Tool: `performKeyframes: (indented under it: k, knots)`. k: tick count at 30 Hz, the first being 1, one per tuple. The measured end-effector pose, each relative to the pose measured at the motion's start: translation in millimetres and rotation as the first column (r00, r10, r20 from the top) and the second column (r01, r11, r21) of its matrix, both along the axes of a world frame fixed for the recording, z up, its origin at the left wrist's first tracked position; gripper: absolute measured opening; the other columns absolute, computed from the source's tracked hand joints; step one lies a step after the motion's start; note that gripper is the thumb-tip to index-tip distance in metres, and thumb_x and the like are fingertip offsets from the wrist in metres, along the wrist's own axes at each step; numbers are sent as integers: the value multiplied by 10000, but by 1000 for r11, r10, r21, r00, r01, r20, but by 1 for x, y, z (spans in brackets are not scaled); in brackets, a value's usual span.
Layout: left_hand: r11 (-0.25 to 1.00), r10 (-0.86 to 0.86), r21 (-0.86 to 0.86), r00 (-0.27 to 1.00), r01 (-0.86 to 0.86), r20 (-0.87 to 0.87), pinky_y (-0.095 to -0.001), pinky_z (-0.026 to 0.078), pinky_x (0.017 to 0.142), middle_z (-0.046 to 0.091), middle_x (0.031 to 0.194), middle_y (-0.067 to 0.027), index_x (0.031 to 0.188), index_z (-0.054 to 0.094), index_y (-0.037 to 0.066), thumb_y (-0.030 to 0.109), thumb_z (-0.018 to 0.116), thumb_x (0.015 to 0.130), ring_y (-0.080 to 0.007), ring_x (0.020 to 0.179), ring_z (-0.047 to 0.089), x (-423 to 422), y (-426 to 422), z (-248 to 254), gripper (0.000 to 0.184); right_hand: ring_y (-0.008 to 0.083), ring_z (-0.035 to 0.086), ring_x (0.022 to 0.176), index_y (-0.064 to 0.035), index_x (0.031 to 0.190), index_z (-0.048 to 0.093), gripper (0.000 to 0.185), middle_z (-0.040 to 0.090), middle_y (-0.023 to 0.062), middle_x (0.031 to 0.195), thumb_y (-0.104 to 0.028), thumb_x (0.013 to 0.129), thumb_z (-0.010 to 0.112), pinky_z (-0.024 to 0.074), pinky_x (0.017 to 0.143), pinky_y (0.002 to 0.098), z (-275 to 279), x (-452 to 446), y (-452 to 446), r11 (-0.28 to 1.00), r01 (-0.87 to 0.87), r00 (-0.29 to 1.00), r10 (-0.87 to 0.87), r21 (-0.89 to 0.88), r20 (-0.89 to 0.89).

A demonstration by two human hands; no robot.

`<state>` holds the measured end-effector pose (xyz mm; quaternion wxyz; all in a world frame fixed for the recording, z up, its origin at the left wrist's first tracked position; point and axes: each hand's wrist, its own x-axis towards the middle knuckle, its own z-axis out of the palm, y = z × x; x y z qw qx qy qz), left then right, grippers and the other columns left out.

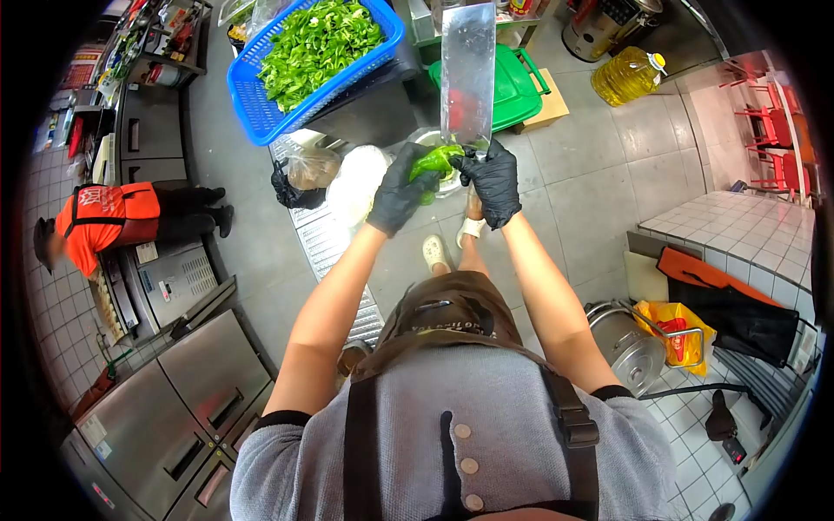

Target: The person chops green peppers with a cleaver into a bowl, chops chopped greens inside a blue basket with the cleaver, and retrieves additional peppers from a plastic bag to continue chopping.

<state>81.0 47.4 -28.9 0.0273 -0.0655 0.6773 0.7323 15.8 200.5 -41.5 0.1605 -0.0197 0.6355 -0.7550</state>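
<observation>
Both of my hands wear black gloves and meet in front of me, over the floor. My left hand (406, 189) is wrapped round a green pepper (437, 161). In my right hand (493, 184) is the handle end of a wide cleaver (467, 78), whose blade points up and away from me. The pepper lies just left of the blade's lower end. A pale bowl or bag (450, 184) shows partly behind the hands, and its contents are hard to make out. Beyond my left hand, a blue basket (252, 102) holds cut green peppers (317, 50).
A green lidded bin (519, 87) and a yellow oil jug (627, 76) stand ahead. White (358, 181) and brown bags (311, 168) lie left, by a floor grate (326, 247). A person in an orange vest (117, 213) is at the left counter. A metal pot (630, 347) is at right.
</observation>
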Motion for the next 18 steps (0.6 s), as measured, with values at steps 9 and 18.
performKeyframes:
  k: [9,18]
  knots:
    - [788,163,-547,952,-283,-258,-267,476,666,635,933,-63,1106,505,66,33,630,809,-112,726,568,-5,2,-38,324,94,575,672,-23,963,633,300,659,32,788,-49,690,756,481,617,249,-30,-6,-9,979,156,988,-153,129,-33]
    - [817,485,244,851,-523,200,-316,510,685,598,989,-65,1157,509,67,109,574,892,-171,833,588,-10,-49,-57,276,145,648,720,-40,1021,652,371,693,93,830,-112,677,773,502,648,309,-40,-29,-21,941,156,984,-122,302,-127]
